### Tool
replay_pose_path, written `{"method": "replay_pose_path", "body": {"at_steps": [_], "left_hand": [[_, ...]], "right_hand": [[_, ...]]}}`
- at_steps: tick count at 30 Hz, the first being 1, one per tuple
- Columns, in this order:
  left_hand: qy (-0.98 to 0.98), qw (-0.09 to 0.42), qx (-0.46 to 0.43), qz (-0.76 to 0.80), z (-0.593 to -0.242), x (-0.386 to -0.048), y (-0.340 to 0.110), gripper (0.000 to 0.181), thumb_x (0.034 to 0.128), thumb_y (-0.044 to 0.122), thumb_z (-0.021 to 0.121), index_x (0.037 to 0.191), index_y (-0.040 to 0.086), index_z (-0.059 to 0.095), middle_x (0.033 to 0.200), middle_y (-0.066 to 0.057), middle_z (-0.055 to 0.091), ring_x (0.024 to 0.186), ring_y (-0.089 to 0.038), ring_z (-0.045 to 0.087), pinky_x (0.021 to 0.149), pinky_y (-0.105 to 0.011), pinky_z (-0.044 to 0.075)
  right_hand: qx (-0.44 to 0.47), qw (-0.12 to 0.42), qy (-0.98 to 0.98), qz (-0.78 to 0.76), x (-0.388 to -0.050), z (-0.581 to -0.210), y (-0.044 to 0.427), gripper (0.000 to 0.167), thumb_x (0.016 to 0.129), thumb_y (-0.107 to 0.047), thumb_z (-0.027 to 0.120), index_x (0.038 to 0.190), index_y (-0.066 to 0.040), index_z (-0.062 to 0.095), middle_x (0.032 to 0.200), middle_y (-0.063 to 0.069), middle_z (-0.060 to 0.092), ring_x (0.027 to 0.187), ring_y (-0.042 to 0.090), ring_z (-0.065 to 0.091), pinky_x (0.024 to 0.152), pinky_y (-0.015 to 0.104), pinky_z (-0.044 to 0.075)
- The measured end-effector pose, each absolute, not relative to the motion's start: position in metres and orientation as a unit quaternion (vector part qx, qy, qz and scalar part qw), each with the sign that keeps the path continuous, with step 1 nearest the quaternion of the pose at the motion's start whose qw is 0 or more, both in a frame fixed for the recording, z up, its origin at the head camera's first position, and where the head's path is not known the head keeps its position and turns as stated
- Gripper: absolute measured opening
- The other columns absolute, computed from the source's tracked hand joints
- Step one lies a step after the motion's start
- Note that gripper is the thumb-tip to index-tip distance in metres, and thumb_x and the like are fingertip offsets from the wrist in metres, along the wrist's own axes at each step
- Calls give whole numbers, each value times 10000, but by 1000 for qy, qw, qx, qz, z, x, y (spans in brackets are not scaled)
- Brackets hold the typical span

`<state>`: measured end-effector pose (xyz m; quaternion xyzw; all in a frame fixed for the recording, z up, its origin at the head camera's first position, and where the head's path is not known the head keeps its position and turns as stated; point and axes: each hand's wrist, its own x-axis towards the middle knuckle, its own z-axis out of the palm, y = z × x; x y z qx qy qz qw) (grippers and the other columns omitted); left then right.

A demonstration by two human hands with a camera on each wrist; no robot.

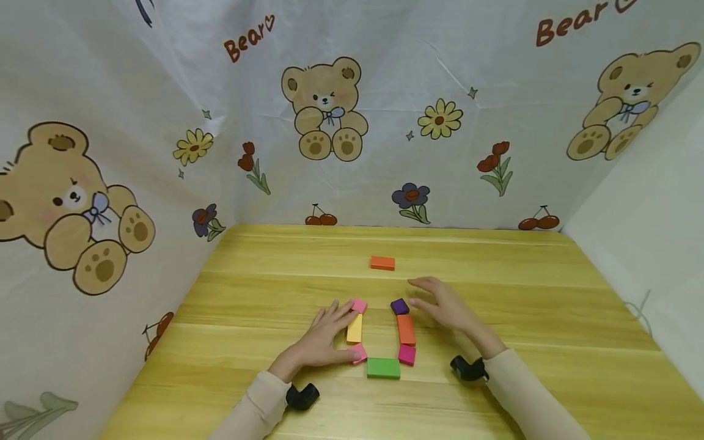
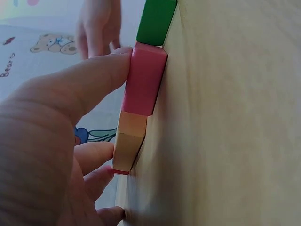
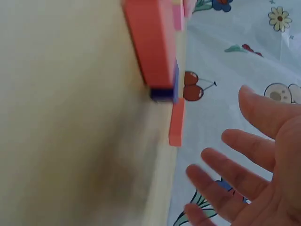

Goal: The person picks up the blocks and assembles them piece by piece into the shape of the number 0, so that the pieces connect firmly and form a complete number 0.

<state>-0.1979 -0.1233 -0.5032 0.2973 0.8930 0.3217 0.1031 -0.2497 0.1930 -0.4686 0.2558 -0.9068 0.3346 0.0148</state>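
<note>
Small coloured blocks lie on the table in a U-shaped outline. My left hand (image 1: 324,339) spreads along its left side, thumb on the near pink block (image 1: 359,353) and fingertips at the yellow block (image 1: 354,328) and far pink block (image 1: 359,305). A green block (image 1: 383,368) forms the near end. On the right side lie a magenta block (image 1: 407,354), an orange block (image 1: 406,330) and a purple block (image 1: 399,307). My right hand (image 1: 448,308) hovers beside the purple block, fingers relaxed and holding nothing; the right wrist view shows its fingers (image 3: 235,172) apart from the blocks.
Another orange block (image 1: 382,263) lies alone farther back on the wooden table (image 1: 495,263). A white cloth with printed bears (image 1: 330,110) hangs behind and to the left. At the right stands a white wall (image 1: 660,244) with a thin cable near the table edge.
</note>
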Motion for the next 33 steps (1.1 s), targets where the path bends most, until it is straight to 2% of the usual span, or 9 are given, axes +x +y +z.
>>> {"method": "replay_pose_path", "body": {"at_steps": [5,13,22,33], "left_hand": [[891,103,299,326,-504,-198,-123,907,849,538,687,1550,127,284,1649,-42,133,1512,-383,8,1183,-623,3],[891,101,301,325,-504,-198,-123,904,849,538,688,1551,138,284,1648,-34,132,1512,-380,6,1182,-625,3],[890,102,304,325,-503,-198,-124,911,846,508,703,1552,121,275,1649,-55,132,1510,-390,12,1183,-624,11],[892,97,306,319,-504,-199,-123,903,849,521,693,1551,126,283,1648,-56,138,1508,-396,26,1179,-633,25]], "right_hand": [[254,49,-907,332,-293,-458,189,456,902,-154,702,1305,29,595,1152,236,619,1028,399,608,869,557,505],[215,-1,-910,355,-337,-464,175,482,909,-167,696,1348,-10,573,1198,229,596,1067,395,582,909,541,495],[204,-22,-906,370,-353,-475,164,483,895,-144,709,1329,22,579,1175,242,580,1055,409,589,928,524,498],[198,-33,-915,349,-359,-480,155,397,893,-116,704,1262,17,639,1189,221,620,1018,352,618,912,482,507]]}}
